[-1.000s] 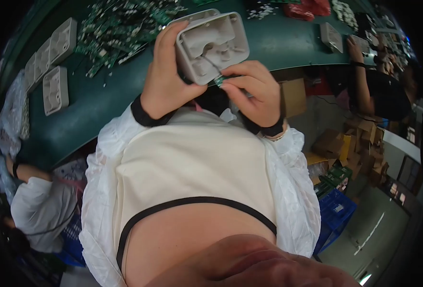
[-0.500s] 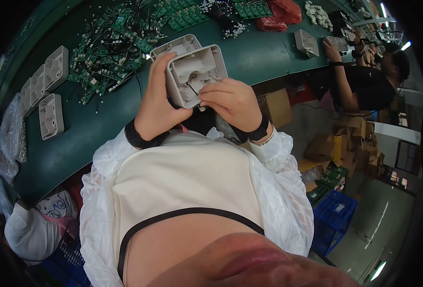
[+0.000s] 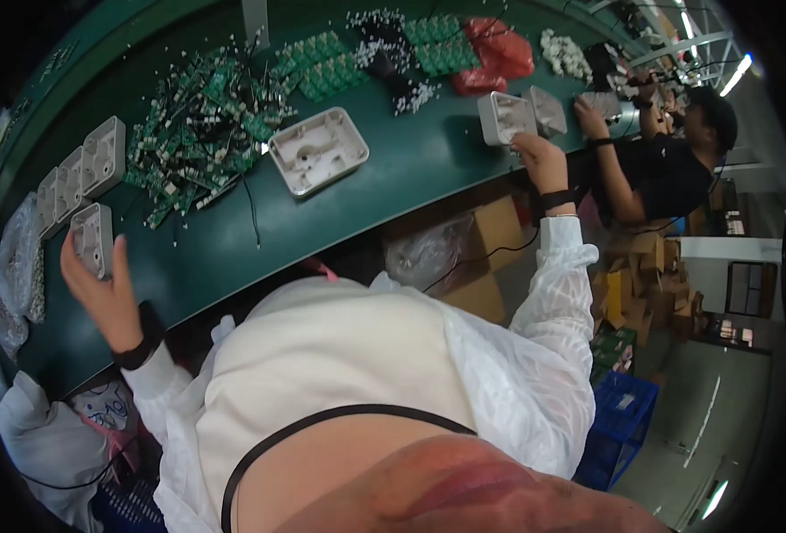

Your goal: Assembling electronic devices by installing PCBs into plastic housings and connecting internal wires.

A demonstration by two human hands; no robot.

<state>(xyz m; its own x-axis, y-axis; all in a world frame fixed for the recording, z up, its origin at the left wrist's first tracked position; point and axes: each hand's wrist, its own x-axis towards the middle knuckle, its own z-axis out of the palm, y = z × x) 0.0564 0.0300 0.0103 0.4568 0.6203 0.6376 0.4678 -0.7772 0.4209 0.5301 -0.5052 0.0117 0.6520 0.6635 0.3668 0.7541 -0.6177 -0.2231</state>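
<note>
At the left, my left hand (image 3: 107, 298) reaches to a small white plastic housing (image 3: 92, 238), its thumb and fingers spread apart at the near end. Contact there is hard to tell. Far to the right, my right hand (image 3: 546, 164) has its fingertips closed on the near corner of another white housing (image 3: 506, 120), which sits on the bench. Right beside that one stands a further white housing (image 3: 548, 112). Between my hands, a wider, shallow white housing (image 3: 320, 153) lies open side up, with a round hole inside.
A heap of green circuit boards (image 3: 206, 124) with wires covers the back left of the green bench (image 3: 384, 195). Several housings (image 3: 68, 186) stand at the far left beside a clear bag (image 3: 15, 275). A red bag (image 3: 502, 53) lies at the back. At right, a co-worker (image 3: 668, 169) works.
My hands have parted. The housing I held is out of my left hand, which has moved left; my right hand has moved right and is at a housing beside another.
</note>
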